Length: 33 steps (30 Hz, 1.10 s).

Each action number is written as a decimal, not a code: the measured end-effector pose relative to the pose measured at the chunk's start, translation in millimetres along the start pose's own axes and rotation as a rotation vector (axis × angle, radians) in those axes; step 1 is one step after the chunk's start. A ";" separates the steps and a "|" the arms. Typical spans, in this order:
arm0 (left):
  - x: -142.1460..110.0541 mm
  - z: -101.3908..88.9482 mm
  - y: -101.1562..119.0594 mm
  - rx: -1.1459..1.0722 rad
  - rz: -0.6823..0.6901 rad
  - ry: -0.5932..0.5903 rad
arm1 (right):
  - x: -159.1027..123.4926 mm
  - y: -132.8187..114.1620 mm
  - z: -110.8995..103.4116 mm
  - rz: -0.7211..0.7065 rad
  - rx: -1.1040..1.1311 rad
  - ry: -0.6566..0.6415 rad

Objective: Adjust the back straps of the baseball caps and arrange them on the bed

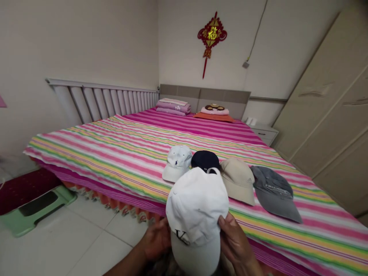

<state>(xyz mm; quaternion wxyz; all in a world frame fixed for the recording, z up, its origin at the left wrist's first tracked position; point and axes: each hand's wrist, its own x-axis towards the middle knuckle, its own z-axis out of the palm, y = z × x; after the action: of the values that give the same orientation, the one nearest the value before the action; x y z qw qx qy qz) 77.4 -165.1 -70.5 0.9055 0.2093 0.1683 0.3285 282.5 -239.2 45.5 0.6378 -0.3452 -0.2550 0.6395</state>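
Between my hands is a white baseball cap [198, 207] with a dark letter on its front, its brim pointing down toward me. My left hand [156, 239] grips its left edge, the fingertips partly hidden behind the cap. On the opposite edge, the thumb of my right hand [234, 237] presses the fabric while the fingers go behind. Just beyond, a row of caps lies on the bed: a pale cap with a small logo [177, 161], a dark navy cap [205, 159], a beige cap [238, 180] and a grey cap [274, 191]. The held cap partly covers the navy one.
A striped sheet [109, 153] covers the bed. Folded purple bedding [174, 107] and a pink-and-orange pile [215, 112] lie by the headboard [184, 94]. A radiator [106, 97] runs along the left wall. A green stool [37, 211] stands at lower left, a nightstand [264, 134] at back right.
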 end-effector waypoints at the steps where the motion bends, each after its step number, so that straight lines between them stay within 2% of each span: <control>1: 4.8 2.7 7.9 -0.023 -0.030 -0.010 | -1.9 -0.4 -2.8 0.006 0.007 0.008; 5: 28.3 31.6 34.6 0.035 -0.084 -0.066 | -1.6 -2.4 -10.5 -0.006 0.007 0.048; 9: 42.3 67.9 47.0 0.067 0.029 -0.140 | -2.0 -5.9 -25.7 -0.075 -0.010 0.095; 12: 42.0 83.7 48.7 0.068 0.047 -0.212 | -9.1 -8.0 -43.7 -0.071 0.024 0.076; 19: 33.8 95.4 43.5 0.079 0.060 -0.409 | -25.1 -10.9 -70.6 -0.051 0.008 0.062; 28: 26.1 105.6 48.5 0.125 0.006 -0.500 | -18.9 -13.7 -90.0 -0.148 -0.014 0.054; 33: 26.4 107.9 54.7 0.170 -0.052 -0.489 | -15.7 -7.4 -89.3 -0.114 0.016 0.052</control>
<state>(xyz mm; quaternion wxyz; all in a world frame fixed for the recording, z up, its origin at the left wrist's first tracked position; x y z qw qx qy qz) 115.6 -138.5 44.2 0.9066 0.3534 -0.0230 0.2293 354.9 -264.6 -3.4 0.6823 -0.3414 -0.2525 0.5951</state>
